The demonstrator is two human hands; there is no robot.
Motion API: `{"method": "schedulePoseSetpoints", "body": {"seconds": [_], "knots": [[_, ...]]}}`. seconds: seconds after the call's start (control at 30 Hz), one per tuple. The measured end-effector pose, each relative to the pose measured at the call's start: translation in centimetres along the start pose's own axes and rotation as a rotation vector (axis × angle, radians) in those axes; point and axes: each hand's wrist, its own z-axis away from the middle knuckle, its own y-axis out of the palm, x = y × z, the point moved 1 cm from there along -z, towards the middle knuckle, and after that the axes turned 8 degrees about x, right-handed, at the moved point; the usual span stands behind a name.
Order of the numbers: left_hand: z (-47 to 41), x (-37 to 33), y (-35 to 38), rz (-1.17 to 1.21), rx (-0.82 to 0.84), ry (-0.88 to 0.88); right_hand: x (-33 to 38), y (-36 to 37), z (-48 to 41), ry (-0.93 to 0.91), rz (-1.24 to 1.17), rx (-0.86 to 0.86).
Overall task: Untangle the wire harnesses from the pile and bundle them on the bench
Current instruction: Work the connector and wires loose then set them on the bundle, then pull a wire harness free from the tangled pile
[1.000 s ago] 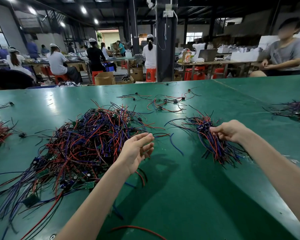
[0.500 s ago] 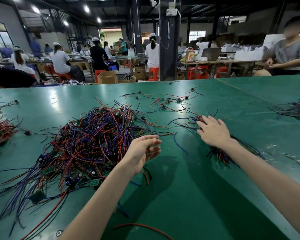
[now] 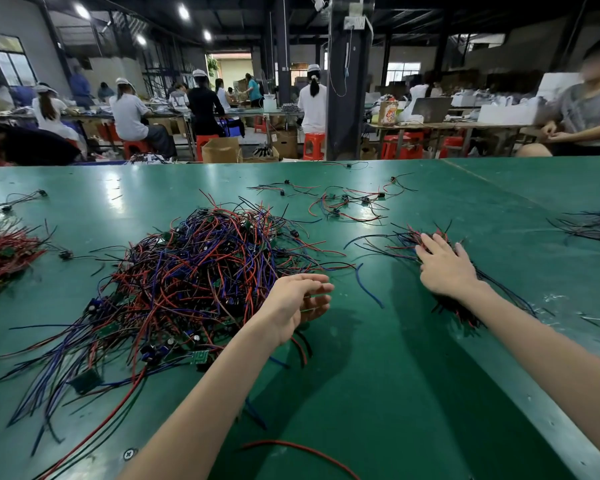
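A big tangled pile of red, blue and black wire harnesses (image 3: 187,278) with small green boards lies on the green bench (image 3: 378,375), left of centre. My left hand (image 3: 295,304) hovers at the pile's right edge, fingers relaxed and holding nothing. To the right, a smaller bundle of harnesses (image 3: 465,310) lies on the bench. My right hand (image 3: 445,265) lies flat on top of that bundle with straight fingers, covering its middle.
Loose harnesses (image 3: 347,202) are scattered at the far middle. A red wire heap (image 3: 4,254) sits at the left edge and another bundle (image 3: 593,225) at the far right. A single red wire (image 3: 302,452) lies near me. A person (image 3: 582,112) sits beyond the bench's far right.
My right hand let go of the bundle's connector end and now lies flat on it with fingers spread. My left hand stayed by the big pile.
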Motion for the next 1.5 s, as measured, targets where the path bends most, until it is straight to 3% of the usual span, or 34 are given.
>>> {"method": "schedulePoseSetpoints", "body": {"seconds": [0.1,0.2,0.33,0.43,0.53,0.67,0.8,1.0,1.17,1.4,1.5], "knots": [[-0.1,0.2,0.0,-0.042,-0.012,-0.017,2.3,-1.2,0.7,-0.056,-0.092,-0.204],[-0.3,0.5,0.1,-0.07,-0.043,-0.028,7.6,-4.4,1.6,-0.253,-0.373,-0.386],[-0.3,1.1,0.4,0.045,-0.078,-0.004,16.5,-8.5,3.1,-0.482,-0.541,-0.137],[-0.1,1.4,0.5,-0.064,-0.044,0.03,20.8,-9.7,3.8,-0.555,-0.408,0.133],[0.0,1.8,1.1,-0.273,0.002,0.066,22.2,-9.5,4.3,-0.57,-0.27,0.267],[0.2,2.2,1.6,-0.466,0.054,0.081,22.2,-8.6,4.0,-0.5,-0.63,0.354],[0.1,2.4,1.6,-0.479,0.053,0.067,21.2,-8.3,3.2,-0.458,-1.121,0.351],[-0.7,2.3,1.7,-0.333,0.013,0.009,18.4,-10.4,3.2,-0.573,-1.629,0.213],[-0.4,1.6,1.1,-0.008,-0.004,0.039,15.1,-11.4,3.3,-0.754,-2.219,0.422],[-0.6,-0.1,0.1,0.578,-0.044,0.038,12.8,-7.4,5.0,-0.843,-2.187,0.69],[-0.7,-0.2,-0.3,0.655,-0.031,0.036,11.7,-5.5,6.0,-0.891,-2.156,0.762]]}}
